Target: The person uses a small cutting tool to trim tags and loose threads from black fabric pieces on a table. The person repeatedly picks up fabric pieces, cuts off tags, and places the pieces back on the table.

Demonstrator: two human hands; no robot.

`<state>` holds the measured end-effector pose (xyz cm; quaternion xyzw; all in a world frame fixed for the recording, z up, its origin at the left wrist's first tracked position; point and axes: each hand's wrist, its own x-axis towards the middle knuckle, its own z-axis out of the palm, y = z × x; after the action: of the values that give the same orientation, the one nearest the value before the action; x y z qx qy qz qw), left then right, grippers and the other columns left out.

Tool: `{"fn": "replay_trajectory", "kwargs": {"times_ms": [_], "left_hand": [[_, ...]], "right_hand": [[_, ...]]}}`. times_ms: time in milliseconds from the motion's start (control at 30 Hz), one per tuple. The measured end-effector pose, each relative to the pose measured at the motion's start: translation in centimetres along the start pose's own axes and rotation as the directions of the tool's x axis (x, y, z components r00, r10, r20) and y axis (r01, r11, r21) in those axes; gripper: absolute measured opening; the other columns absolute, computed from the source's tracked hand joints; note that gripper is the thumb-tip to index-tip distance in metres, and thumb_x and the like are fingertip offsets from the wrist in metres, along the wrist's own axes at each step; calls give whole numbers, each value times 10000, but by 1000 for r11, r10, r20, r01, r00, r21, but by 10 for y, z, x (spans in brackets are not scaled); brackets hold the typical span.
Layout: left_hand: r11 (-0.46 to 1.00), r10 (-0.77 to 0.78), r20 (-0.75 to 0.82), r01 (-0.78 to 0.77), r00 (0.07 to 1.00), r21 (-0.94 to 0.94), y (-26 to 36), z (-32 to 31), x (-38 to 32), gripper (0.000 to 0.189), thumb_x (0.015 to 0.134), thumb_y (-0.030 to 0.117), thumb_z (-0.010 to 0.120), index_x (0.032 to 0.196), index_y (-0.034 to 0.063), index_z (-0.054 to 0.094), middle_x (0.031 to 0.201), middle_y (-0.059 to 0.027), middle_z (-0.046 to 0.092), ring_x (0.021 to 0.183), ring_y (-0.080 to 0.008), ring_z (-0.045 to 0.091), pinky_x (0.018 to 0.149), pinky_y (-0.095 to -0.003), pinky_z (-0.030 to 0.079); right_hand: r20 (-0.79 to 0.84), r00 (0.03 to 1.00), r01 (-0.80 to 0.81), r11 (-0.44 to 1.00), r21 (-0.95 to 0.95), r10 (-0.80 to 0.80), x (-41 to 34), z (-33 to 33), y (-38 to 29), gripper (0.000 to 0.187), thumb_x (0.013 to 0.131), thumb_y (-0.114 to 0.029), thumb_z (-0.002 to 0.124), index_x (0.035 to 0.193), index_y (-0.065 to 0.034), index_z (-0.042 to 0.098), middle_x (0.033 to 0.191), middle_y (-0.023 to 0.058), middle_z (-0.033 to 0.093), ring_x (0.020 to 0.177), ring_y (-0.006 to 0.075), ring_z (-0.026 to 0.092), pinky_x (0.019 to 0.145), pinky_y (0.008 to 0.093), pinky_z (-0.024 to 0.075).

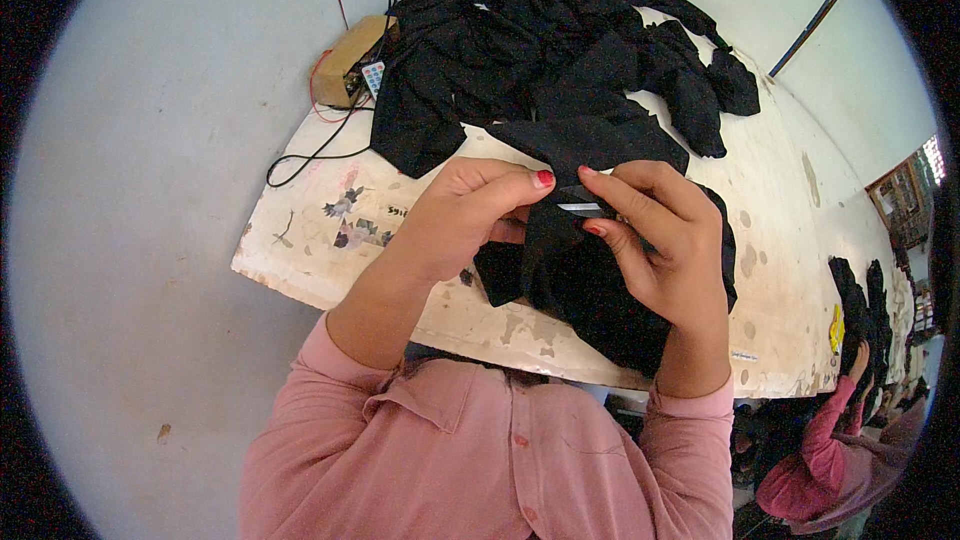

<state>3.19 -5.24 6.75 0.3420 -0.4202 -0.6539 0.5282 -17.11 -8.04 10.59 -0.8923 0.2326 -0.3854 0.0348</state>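
My left hand (pixel 469 214) pinches the edge of a black cloth piece (pixel 607 300) between thumb and curled fingers. Between the thumb and fingers of my right hand (pixel 664 232) is a small cutting tool (pixel 579 208) with a bright metal blade. Its tip points left at the cloth, close to my left thumb; the rest of the tool is hidden by my fingers. The cloth hangs from my hands over the table's near edge. Beyond them lies a large heap of black garments (pixel 517 45), crumpled, with sleeve-like parts spread to the right.
The pale, stained table (pixel 757 240) has a chipped front edge. At the back left are a brown box (pixel 345 64), a small remote control (pixel 373 80) and a looped black cable (pixel 322 157). To the far right, a co-worker (pixel 825 457) touches black cloth near a yellow object (pixel 836 328).
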Motion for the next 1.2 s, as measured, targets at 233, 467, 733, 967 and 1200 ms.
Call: {"fn": "replay_trajectory", "kwargs": {"times_ms": [233,467,733,967,1200], "left_hand": [[999,-32,6,32,999,21,-6,-4,4,238,896,282,613,883,64,708,798,-1,661,686,-62,596,625,-207,479],[982,43,-25,-38,999,184,-5,2,0,232,915,263,598,926,54,697,793,31,627,700,-41,557,613,-197,456],[862,338,134,-364,931,353,-14,4,0,133,866,102,661,931,-12,637,810,19,552,680,-43,520,588,-191,420],[669,618,78,-575,782,472,-15,3,4,83,879,32,615,932,-25,586,870,-27,550,744,-52,536,630,-156,426],[768,621,-91,-580,779,271,-15,6,3,88,894,-11,551,977,6,577,883,-22,533,790,-41,493,689,-180,414]], "right_hand": [[-38,998,54,997,-62,-57,-1,2,4,305,691,-122,735,992,-104,691,867,57,634,683,239,613,574,332,463],[-122,988,-84,992,91,95,-6,0,14,280,692,-84,738,967,-76,686,849,86,614,712,223,608,586,310,461],[-172,979,-60,963,263,108,-1,27,14,221,686,31,678,892,-48,664,825,71,575,713,161,559,604,251,427],[35,968,-226,804,550,248,-6,20,20,62,836,-61,588,798,-31,550,798,39,517,743,144,496,679,257,390],[115,970,-241,847,473,212,-19,1,12,373,869,-119,596,1222,-20,528,926,85,498,858,193,482,791,277,393]]}}
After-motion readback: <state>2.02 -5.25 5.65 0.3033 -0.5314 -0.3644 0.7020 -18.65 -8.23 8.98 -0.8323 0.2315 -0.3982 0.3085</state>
